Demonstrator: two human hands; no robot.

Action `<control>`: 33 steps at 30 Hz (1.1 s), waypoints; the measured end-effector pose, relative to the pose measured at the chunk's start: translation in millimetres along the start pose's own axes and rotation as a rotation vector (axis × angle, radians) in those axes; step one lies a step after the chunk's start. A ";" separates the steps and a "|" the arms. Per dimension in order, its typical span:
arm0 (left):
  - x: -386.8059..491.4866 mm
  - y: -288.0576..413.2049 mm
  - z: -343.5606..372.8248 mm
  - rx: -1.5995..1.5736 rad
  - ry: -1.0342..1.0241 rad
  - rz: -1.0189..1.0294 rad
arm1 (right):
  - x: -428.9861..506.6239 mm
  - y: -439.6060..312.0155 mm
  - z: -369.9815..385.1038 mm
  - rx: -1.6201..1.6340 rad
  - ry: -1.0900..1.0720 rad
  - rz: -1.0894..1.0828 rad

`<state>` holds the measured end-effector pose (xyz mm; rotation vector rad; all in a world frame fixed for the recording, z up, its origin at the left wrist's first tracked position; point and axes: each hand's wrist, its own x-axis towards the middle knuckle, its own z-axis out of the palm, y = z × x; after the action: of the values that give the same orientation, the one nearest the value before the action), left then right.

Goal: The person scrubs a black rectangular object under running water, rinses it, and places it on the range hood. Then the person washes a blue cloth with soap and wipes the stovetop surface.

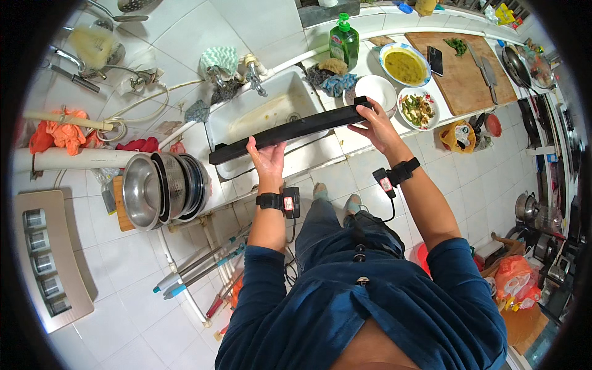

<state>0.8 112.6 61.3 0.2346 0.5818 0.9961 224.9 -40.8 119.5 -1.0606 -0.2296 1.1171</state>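
A long, narrow black bar (296, 128), perhaps a trough, spans the sink from one of my hands to the other. My left hand (268, 157) holds it near its lower left end, thumb against the front face. At the upper right end, beside a small raised black block, my right hand (375, 124) grips it with the thumb on top. Under the bar is a white ceramic sink (259, 108) with brownish stains and a drain, partly covered by the bar. Just behind my right hand stands a white bowl (375, 92).
Metal basins (143, 189) lean at the left. A green soap bottle (344, 44), a bowl of yellowish soup (405, 65) and a plate of food (417, 109) sit on the counter. A cutting board (448, 88) carries a phone (434, 61), a knife (476, 58) and a cleaver (489, 71).
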 end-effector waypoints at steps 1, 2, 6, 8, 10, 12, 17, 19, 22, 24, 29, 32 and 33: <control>-3.9 0.8 2.1 -0.014 -0.038 -0.008 | -3.7 -0.3 -1.7 -0.010 -0.005 -0.013; -7.4 1.7 4.8 -0.024 -0.046 -0.022 | -7.4 -1.3 -3.0 -0.018 -0.004 -0.037; -18.7 8.8 14.0 0.003 -0.133 -0.013 | -19.8 -11.7 -2.5 -0.084 0.005 -0.134; -19.5 18.0 10.2 -0.020 -0.115 -0.019 | -24.4 -19.1 -1.9 -0.124 0.039 -0.152; -16.0 31.0 -1.6 -0.053 -0.032 0.008 | -28.0 -25.0 -2.1 -0.084 0.094 -0.162; -8.4 46.3 -18.3 -0.092 0.135 0.066 | -30.0 -29.0 -1.7 -0.100 0.105 -0.149; 10.0 80.1 -35.1 0.061 0.406 -0.226 | -15.7 -44.3 20.1 -0.287 0.181 0.174; 19.4 98.1 -22.4 0.111 0.509 -0.357 | -1.7 -55.8 38.0 -0.333 0.144 0.262; 32.4 133.9 -3.3 0.040 0.358 -0.154 | 16.0 -67.6 63.2 -0.295 0.128 0.046; 32.7 139.8 -7.4 0.095 0.375 -0.086 | 17.2 -60.0 70.7 -0.303 0.049 -0.052; 35.2 129.3 -42.5 0.122 0.423 -0.330 | 10.5 -22.6 63.0 -0.278 0.240 0.135; 44.5 126.1 -49.7 -0.007 0.354 -0.228 | 8.1 -18.7 53.9 -0.293 0.148 0.021; 49.5 125.8 -46.8 0.061 0.416 -0.214 | 6.0 -20.6 51.7 -0.324 0.145 0.103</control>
<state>-95.9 218.1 60.9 0.0149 0.9961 0.8224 207.9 -6.8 160.6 -1.4492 -0.2480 1.1117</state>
